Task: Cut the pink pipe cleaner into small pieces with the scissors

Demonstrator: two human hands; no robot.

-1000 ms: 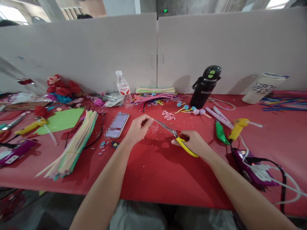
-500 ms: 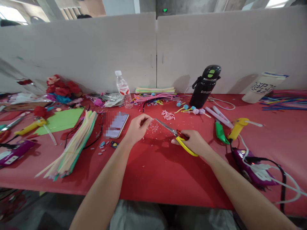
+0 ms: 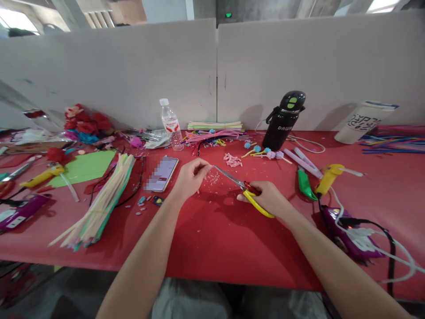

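My left hand [image 3: 192,177] is closed in a pinch over the middle of the red table. A short pink pipe cleaner piece [image 3: 198,192] pokes out beneath it, mostly hidden by the fingers. My right hand [image 3: 265,197] grips a pair of scissors [image 3: 235,178] with red and yellow handles. The blade tips meet the left fingertips, and the blades look nearly closed. Tiny pink clippings [image 3: 213,178] are scattered below the tips. Behind them lies a small heap of cut pink pieces [image 3: 233,160].
On the left lie a pipe cleaner bundle [image 3: 102,199], a phone [image 3: 163,175] and a glue gun [image 3: 43,176]. A water bottle [image 3: 171,126] and a black flask [image 3: 283,122] stand near the partition [image 3: 133,75]. To the right are another glue gun [image 3: 328,179] and a purple power strip [image 3: 352,235].
Almost nothing differs. Both hands and the scissors keep nearly the same position, with the left fingertips and blade tips shifted very slightly.
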